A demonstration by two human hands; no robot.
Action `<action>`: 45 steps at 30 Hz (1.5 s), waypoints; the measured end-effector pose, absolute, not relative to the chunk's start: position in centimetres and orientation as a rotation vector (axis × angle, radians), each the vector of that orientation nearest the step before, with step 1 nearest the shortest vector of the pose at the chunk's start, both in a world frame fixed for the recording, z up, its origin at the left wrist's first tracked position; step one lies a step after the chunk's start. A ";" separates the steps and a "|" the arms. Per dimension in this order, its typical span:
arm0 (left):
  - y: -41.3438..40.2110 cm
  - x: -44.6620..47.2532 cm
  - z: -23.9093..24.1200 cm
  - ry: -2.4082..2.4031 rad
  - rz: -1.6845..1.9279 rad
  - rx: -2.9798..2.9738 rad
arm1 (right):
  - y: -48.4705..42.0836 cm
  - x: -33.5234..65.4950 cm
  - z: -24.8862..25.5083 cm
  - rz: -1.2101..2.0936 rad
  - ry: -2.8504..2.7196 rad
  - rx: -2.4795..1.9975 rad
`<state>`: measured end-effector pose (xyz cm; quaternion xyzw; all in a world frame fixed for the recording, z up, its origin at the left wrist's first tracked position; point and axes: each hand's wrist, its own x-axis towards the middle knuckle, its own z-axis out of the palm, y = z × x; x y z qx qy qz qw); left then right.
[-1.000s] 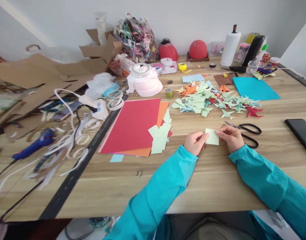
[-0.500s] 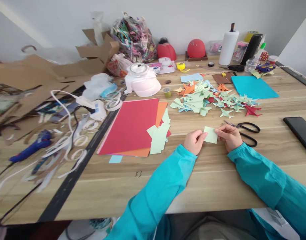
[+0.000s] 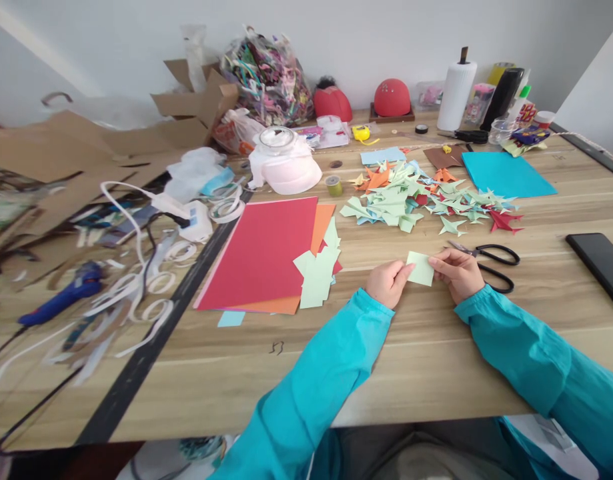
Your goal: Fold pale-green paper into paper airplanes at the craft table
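A small pale green paper square (image 3: 420, 269) lies on the wooden table (image 3: 426, 353), pinched from both sides. My left hand (image 3: 386, 283) grips its left edge with closed fingers. My right hand (image 3: 459, 272) holds its right edge the same way. Both arms wear teal sleeves. Just right of my right hand lie black scissors (image 3: 491, 261). To the left, loose pale green squares (image 3: 317, 275) rest on a stack of red and orange sheets (image 3: 266, 253). Behind the hands spreads a heap of folded paper figures (image 3: 416, 197), mostly green.
A black phone (image 3: 599, 260) lies at the right edge. A blue sheet (image 3: 506, 175), paper towel roll (image 3: 455, 95) and bottles stand at the back right. Left of a black strip lie tape rolls (image 3: 161, 280), a blue glue gun (image 3: 61, 297), cables and cardboard (image 3: 61, 143).
The hands and the green square have barely shifted; the paper tilted slightly. The view has drifted a little.
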<state>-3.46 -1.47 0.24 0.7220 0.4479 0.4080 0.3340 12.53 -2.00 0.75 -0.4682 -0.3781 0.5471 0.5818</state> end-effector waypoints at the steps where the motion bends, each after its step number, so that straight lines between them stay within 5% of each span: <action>1: -1.5 -3.5 0.2 1.167 1.065 1.847 | -2.0 12.5 0.8 1.282 -0.880 -1.089; 17: -1.8 -3.3 0.5 0.989 1.011 1.431 | -2.1 13.1 0.2 1.399 -1.024 -1.044; 45: -2.3 -2.8 0.9 0.914 1.007 1.886 | -2.4 12.4 0.6 1.337 -1.396 -1.115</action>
